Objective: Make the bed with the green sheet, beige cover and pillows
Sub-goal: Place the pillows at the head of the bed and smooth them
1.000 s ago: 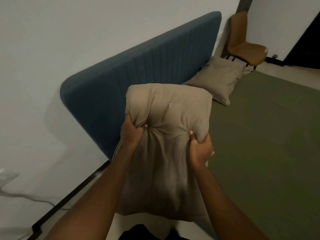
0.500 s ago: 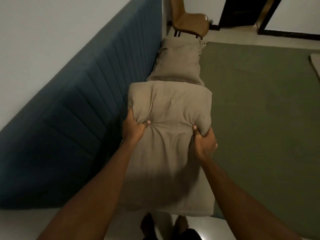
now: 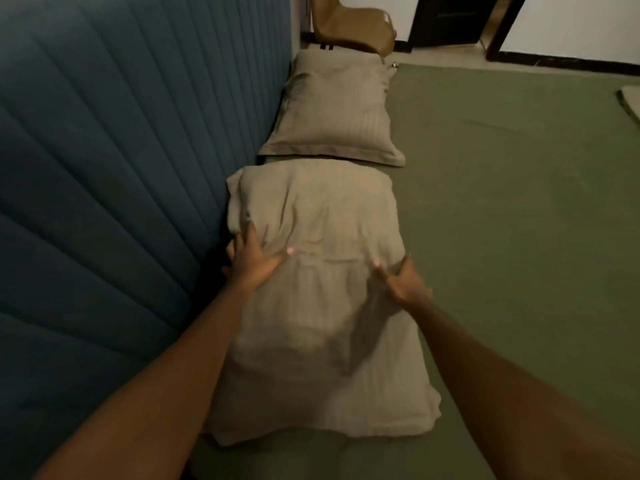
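While both arms stretch up from the bottom of the frame, the near pillow (image 3: pixel 322 306) lies flat on the green sheet (image 3: pixel 519 237), filling the lower middle of the picture. Its left edge sits tight against the blue padded headboard (image 3: pixel 121 168) that covers the whole left side.

The left hand (image 3: pixel 254 263) rests on the pillow's left edge, right where cloth meets headboard. Its fingers are splayed wide and the thumb reaches out across the beige fabric, palm down, gripping nothing. The right hand (image 3: pixel 403 284) is over at the pillow's right edge, fingers spread too, thumb and forefinger open in a V on the cloth, with no fold pinched between them. Creases fan out across the case between the two hands, and the upper half of the pillow bulges fuller than the flatter lower half.

Just above it in the frame lies the far pillow (image 3: pixel 336 109), same beige, striped weave, flanged border, also snug along the headboard. A narrow strip of green shows between the two.

The sheet runs smooth over the right half of the picture, with a few faint wrinkles. At the far right edge a sliver of something pale and flat (image 3: pixel 628 105) lies on it, too little in view to tell what it is.

At the top, a tan chair (image 3: pixel 356 26) stands beyond the far pillow, and a dark doorway (image 3: pixel 446 19) opens beside it.
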